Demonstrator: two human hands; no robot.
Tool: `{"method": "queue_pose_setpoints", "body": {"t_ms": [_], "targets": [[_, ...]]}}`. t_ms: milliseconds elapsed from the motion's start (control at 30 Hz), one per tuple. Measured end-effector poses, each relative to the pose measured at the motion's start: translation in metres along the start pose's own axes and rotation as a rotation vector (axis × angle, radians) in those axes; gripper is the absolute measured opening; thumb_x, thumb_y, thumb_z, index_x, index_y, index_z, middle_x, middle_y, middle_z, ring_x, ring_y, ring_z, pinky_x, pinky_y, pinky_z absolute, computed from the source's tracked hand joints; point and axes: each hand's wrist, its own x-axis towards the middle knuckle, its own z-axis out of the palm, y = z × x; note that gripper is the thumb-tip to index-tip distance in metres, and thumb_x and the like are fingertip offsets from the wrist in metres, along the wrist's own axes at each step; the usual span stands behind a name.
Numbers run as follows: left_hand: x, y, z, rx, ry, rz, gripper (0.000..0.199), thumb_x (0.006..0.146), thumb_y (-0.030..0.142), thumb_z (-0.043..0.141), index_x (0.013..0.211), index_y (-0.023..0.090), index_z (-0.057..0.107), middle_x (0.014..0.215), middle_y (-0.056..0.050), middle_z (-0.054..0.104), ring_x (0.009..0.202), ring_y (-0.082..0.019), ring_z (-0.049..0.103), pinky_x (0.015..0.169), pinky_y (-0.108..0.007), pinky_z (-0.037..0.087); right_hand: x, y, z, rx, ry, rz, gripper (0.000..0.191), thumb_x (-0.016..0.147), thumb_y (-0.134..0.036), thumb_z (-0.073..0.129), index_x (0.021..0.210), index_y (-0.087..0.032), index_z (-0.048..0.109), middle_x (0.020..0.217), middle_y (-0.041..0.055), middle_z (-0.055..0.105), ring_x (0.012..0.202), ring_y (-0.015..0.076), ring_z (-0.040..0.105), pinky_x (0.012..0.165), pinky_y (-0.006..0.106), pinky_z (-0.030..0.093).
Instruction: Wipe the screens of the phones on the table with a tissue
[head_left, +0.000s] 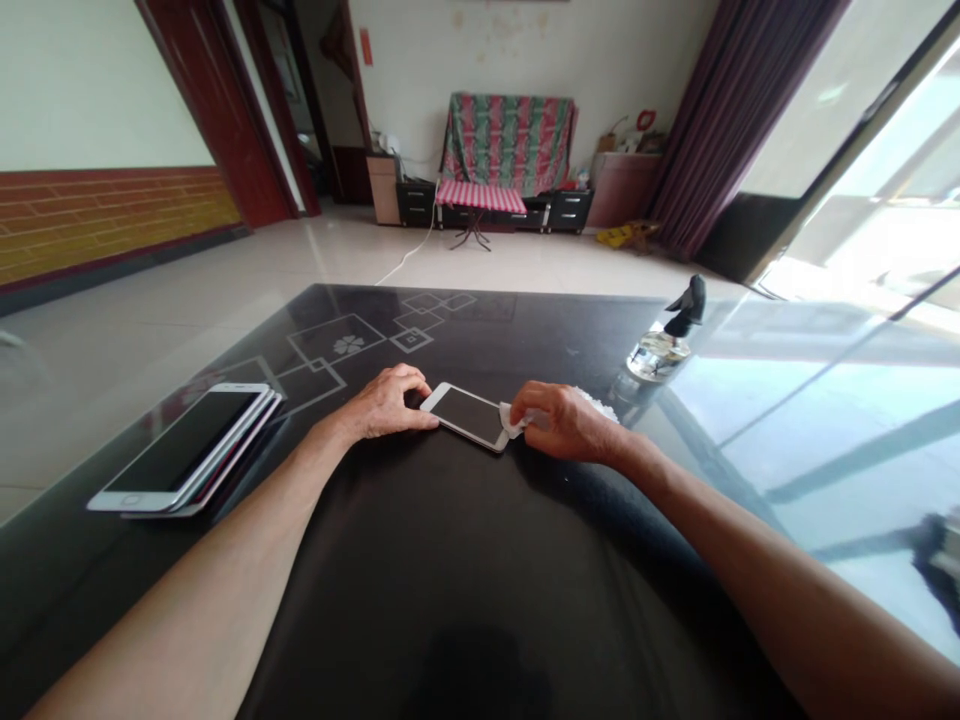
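A white smartphone [469,415] with a dark screen lies face up on the black table [390,600]. My left hand [390,403] grips its left end between thumb and fingers. At the opposite end, my right hand [562,420] is closed around a crumpled white tissue [510,418], which touches the phone's right edge. Part of the tissue is hidden inside the fingers, and more white material shows behind the hand. To the left of my left forearm sits a stack of phones [187,445], the top one white with a black screen.
A clear spray bottle [660,350] with a black trigger head stands on the table's right side, beyond my right hand. Across the tiled floor are a small stand with a striped pink cover [480,196] and a low black cabinet [416,204]. Bright light reflects on the tabletop at right.
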Motion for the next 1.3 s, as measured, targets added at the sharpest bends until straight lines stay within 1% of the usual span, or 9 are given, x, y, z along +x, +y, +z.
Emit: {"method": "queue_pose_setpoints", "body": {"t_ms": [167, 367, 467, 533, 600, 733, 867, 1067, 1300], "targets": [[0.005, -0.001, 0.016, 0.023, 0.144, -0.001, 0.038, 0.073, 0.054, 0.062, 0.096, 0.024, 0.069, 0.113, -0.006, 0.06, 0.106, -0.025, 0.055, 0.099, -0.042, 0.04, -0.002, 0.001, 0.002, 0.07, 0.009, 0.066, 0.025, 0.064, -0.006, 0.051, 0.079, -0.019, 0.066, 0.082, 0.0005, 0.065, 0.068, 0.0109, 0.059, 0.063, 0.02, 0.044], [0.006, 0.001, 0.024, 0.042, 0.188, -0.043, 0.044, 0.077, 0.056, 0.056, 0.102, 0.023, 0.07, 0.113, -0.006, 0.061, 0.104, -0.025, 0.055, 0.097, -0.041, 0.041, -0.001, -0.001, 0.004, 0.119, -0.012, 0.052, 0.027, 0.067, -0.005, 0.051, 0.084, -0.019, 0.066, 0.086, 0.001, 0.066, 0.074, 0.0119, 0.062, 0.069, 0.021, 0.046], [0.007, 0.001, 0.024, 0.032, 0.183, -0.021, 0.049, 0.077, 0.057, 0.057, 0.11, 0.022, 0.067, 0.117, -0.008, 0.06, 0.108, -0.027, 0.054, 0.1, -0.042, 0.039, 0.0, -0.002, 0.003, 0.042, 0.041, 0.03, 0.027, 0.066, -0.003, 0.05, 0.082, -0.019, 0.066, 0.086, 0.002, 0.065, 0.073, 0.013, 0.061, 0.069, 0.023, 0.047], [0.006, 0.001, 0.022, 0.024, 0.169, 0.01, 0.053, 0.077, 0.056, 0.057, 0.117, 0.021, 0.064, 0.123, -0.009, 0.058, 0.113, -0.028, 0.052, 0.103, -0.043, 0.037, 0.0, -0.004, 0.003, -0.005, 0.1, 0.017, 0.027, 0.068, -0.003, 0.05, 0.084, -0.019, 0.065, 0.089, 0.003, 0.064, 0.074, 0.0137, 0.06, 0.071, 0.025, 0.047], [0.006, 0.002, 0.02, 0.021, 0.129, 0.034, 0.059, 0.075, 0.059, 0.059, 0.12, 0.021, 0.062, 0.128, -0.008, 0.056, 0.117, -0.029, 0.05, 0.105, -0.043, 0.035, 0.0, -0.01, 0.005, -0.008, 0.109, -0.039, 0.027, 0.071, -0.004, 0.05, 0.088, -0.02, 0.064, 0.094, 0.0036, 0.062, 0.078, 0.014, 0.06, 0.074, 0.025, 0.047], [0.005, 0.005, 0.017, 0.031, 0.036, -0.007, 0.08, 0.066, 0.07, 0.062, 0.127, 0.019, 0.056, 0.14, -0.01, 0.047, 0.126, -0.034, 0.041, 0.108, -0.046, 0.03, 0.0, -0.028, 0.014, -0.021, 0.006, -0.23, 0.032, 0.075, -0.004, 0.049, 0.096, -0.022, 0.064, 0.1, 0.0039, 0.061, 0.087, 0.0151, 0.06, 0.082, 0.027, 0.046], [0.006, 0.008, 0.017, 0.089, -0.031, -0.037, 0.085, 0.069, 0.074, 0.053, 0.136, 0.021, 0.047, 0.145, -0.008, 0.04, 0.13, -0.034, 0.036, 0.11, -0.047, 0.027, 0.001, -0.038, 0.022, -0.071, -0.047, -0.337, 0.028, 0.078, -0.005, 0.05, 0.097, -0.021, 0.064, 0.1, 0.005, 0.062, 0.087, 0.0161, 0.058, 0.086, 0.032, 0.043], [0.006, 0.009, 0.017, 0.141, -0.09, -0.064, 0.087, 0.071, 0.076, 0.048, 0.141, 0.025, 0.039, 0.15, -0.006, 0.033, 0.134, -0.033, 0.029, 0.111, -0.048, 0.023, 0.001, -0.036, 0.028, -0.126, -0.086, -0.364, 0.024, 0.082, -0.007, 0.051, 0.098, -0.019, 0.065, 0.101, 0.0057, 0.062, 0.085, 0.0156, 0.055, 0.084, 0.033, 0.04], [0.008, 0.016, 0.011, 0.146, -0.141, -0.087, 0.095, 0.066, 0.081, 0.046, 0.144, 0.027, 0.034, 0.151, -0.003, 0.031, 0.135, -0.035, 0.026, 0.111, -0.046, 0.023, 0.002, -0.035, 0.028, -0.155, -0.106, -0.375, 0.022, 0.083, -0.009, 0.051, 0.095, -0.019, 0.066, 0.1, 0.0054, 0.061, 0.085, 0.0165, 0.053, 0.084, 0.033, 0.038]]}}
